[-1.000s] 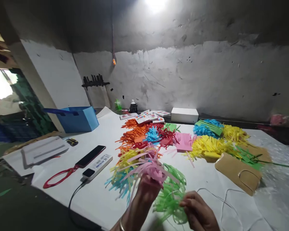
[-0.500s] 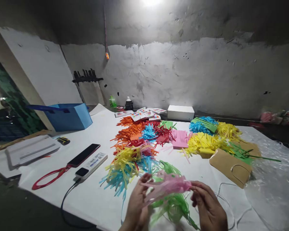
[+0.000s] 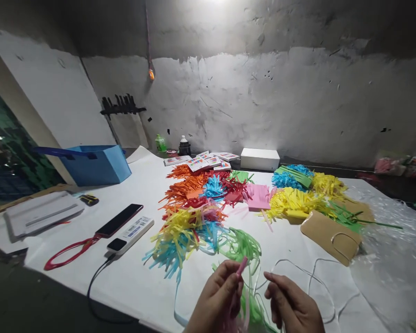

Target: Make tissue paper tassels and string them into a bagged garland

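Note:
A pink paper tassel (image 3: 241,267) is in my left hand (image 3: 219,296), its tight top poking up between thumb and fingers. Its thin strips hang below the palm, partly hidden. To the right, my right hand (image 3: 293,305) is half curled with the index finger stretched out, and I see nothing between its fingers. The two hands are apart. Beneath and behind them lie green paper strips (image 3: 241,245) on the white tabletop. A thin white string (image 3: 298,264) loops across the table behind my right hand.
Orange, red, blue and yellow fringe (image 3: 183,222) is heaped ahead. More yellow fringe (image 3: 293,202) lies right, near a brown card (image 3: 329,236) and clear plastic (image 3: 395,268). Left are a phone (image 3: 119,220), a white device (image 3: 131,236) with a cable, and a blue box (image 3: 97,166).
The pink tassel, stretched between both hands before, is now gathered upright in my left hand. My right hand has let go of it. The green strips behind show more.

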Tool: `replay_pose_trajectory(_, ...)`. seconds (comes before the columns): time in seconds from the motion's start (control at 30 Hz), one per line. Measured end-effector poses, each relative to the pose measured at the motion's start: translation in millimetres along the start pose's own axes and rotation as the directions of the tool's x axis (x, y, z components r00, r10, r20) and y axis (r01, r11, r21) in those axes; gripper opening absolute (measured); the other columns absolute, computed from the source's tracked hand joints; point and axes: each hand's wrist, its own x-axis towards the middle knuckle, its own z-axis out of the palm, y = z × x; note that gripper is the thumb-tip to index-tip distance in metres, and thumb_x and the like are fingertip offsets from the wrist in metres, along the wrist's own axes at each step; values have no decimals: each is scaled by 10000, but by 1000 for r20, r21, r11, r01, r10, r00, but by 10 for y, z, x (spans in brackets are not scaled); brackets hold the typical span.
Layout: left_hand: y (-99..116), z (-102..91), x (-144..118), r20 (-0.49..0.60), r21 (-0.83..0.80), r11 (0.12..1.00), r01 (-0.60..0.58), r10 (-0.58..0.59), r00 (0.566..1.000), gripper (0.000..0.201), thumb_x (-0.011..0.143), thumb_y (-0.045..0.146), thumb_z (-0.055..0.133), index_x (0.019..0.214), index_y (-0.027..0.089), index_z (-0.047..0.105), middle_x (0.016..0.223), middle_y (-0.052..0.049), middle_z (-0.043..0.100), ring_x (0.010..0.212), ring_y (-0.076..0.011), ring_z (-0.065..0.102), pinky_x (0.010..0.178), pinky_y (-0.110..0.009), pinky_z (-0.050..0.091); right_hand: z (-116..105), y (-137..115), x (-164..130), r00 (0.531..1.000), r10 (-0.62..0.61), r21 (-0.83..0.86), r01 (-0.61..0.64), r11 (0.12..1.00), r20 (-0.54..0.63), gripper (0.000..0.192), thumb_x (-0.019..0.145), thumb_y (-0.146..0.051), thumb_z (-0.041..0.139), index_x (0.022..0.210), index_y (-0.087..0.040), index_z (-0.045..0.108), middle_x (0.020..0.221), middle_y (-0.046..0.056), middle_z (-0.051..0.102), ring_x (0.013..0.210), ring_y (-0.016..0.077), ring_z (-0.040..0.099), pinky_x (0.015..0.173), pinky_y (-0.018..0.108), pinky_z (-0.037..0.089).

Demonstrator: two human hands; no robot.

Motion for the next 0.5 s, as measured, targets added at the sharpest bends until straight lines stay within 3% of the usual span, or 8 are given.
replay_pose_trajectory(0.13,64,38,-8,19,-215,972,97,-95,995,328,793,392,822,951,187,621,587,68,539,425,-20,386,446,-135,290,12,-46,-32,991,118,-38,-116,993,62,506,813,-649,669,959,-171,750,583,22,609,381,98,432,361,219,362)
replay_pose_trajectory(0.33,42,146,-63,24,-257,952,163,-162,986,312,780,349,845,926,178,629,569,68,562,431,-19,448,448,-115,317,106,-125,-13,984,105,-104,-90,990,147,511,853,-644,617,905,-155,752,493,1,540,416,110,457,427,224,364)
replay_pose_trajectory(0.5,37,157,-68,27,-269,951,156,-155,988,315,765,353,857,907,171,644,561,67,566,429,-15,439,454,-115,303,55,-81,-15,981,96,-106,-79,991,169,501,865,-627,611,876,-149,760,541,13,554,462,112,464,440,221,346)
